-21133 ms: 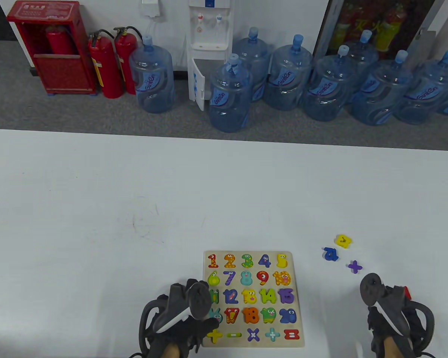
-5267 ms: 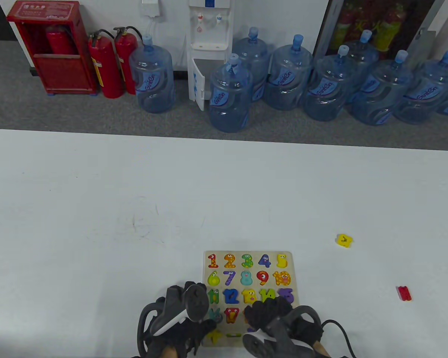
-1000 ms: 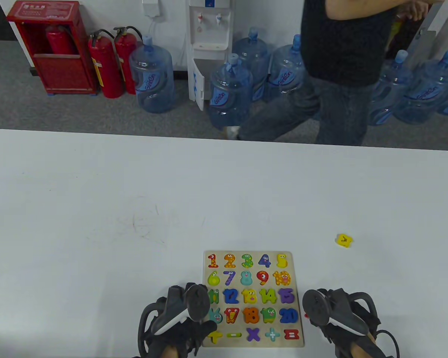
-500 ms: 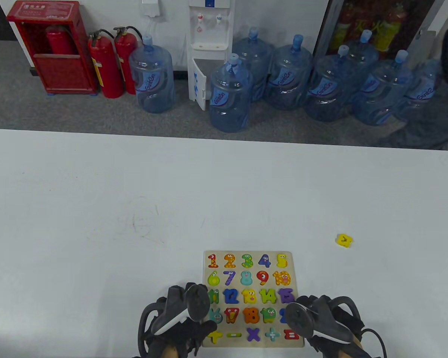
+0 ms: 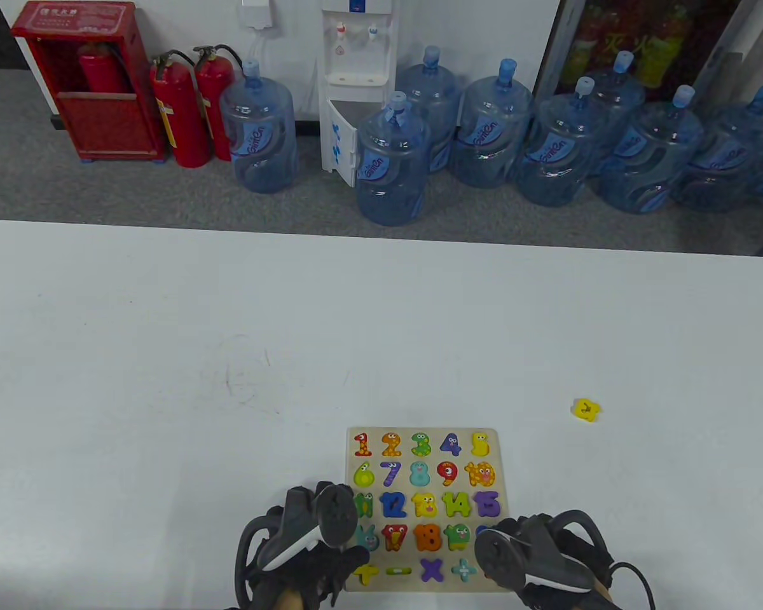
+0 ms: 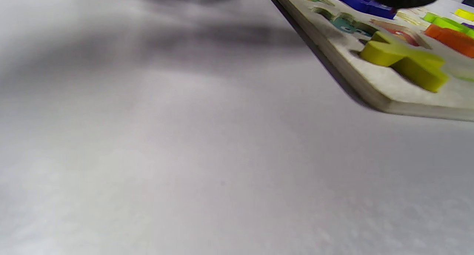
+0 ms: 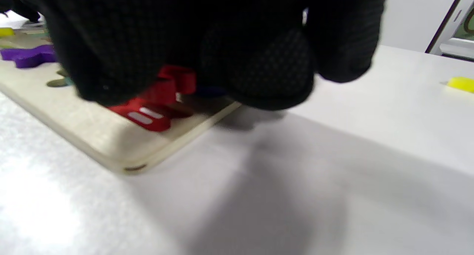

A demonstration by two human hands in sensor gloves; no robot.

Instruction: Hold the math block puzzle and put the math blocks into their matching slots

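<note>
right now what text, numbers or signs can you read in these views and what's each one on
"1" to "15": blocks in the top three rows of the puzzle board.
"17", "18", "19": fourth-row blocks.
"+", "-", "x", "÷": bottom-row blocks.
Water jug labels: script too blurred to spell.
Red cabinet sign, yellow block mark: unreadable.

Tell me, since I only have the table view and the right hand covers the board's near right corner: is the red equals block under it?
Observer: Yes. The right wrist view shows the red equals block in the puzzle board, under the right hand.
Operator: Is the yellow plus seated?
Observer: The left wrist view shows the yellow plus in its slot, standing proud of the surface.
Operator: Anything left out?
Observer: A yellow block lies apart on the table.
</note>
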